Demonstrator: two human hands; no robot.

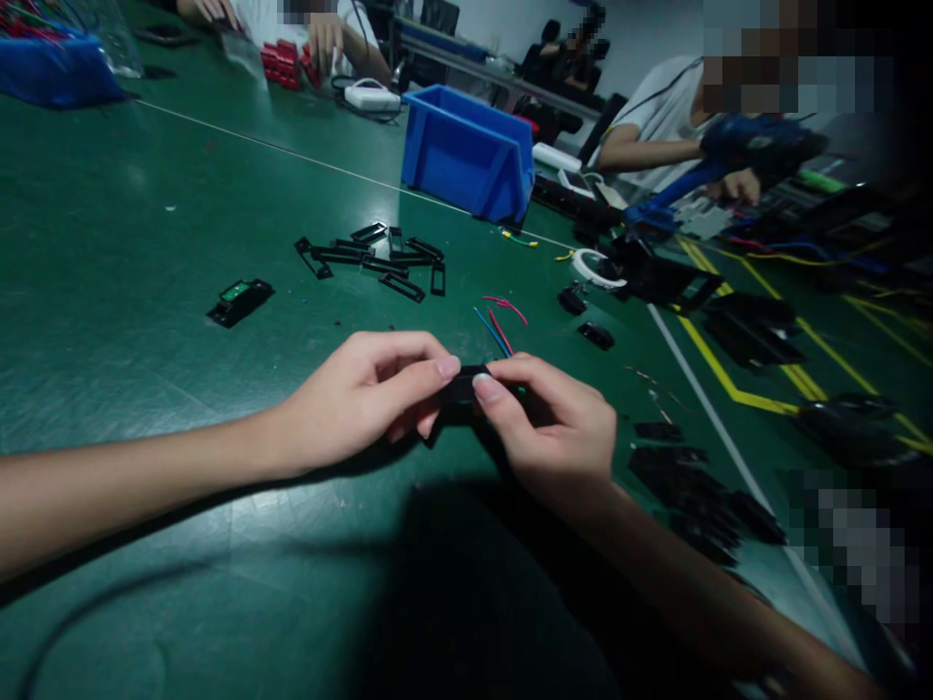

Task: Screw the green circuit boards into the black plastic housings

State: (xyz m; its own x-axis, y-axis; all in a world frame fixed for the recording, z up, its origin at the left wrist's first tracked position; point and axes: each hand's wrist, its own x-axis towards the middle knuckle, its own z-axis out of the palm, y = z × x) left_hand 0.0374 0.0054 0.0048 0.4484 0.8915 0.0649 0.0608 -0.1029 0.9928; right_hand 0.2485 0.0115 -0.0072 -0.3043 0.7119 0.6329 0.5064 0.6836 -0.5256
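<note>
Across a green tabletop [146, 350], I remotely saw a blue bin [466, 151] near the far edge and, well short of it, the left hand [368, 389] and right hand [558, 418] pinching a black part [462, 388]; fingertip-only contact, I judged, risked a slip. Black frames [386, 264] lay beyond, loose wires [501, 333] in the way.

Dim light leaves soft glare and dark shadows on the green tabletop [255, 515].

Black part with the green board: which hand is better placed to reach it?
Probably the left hand: it is nearer the green-board part; the right hand is farther. Both hold a small black piece.
</note>
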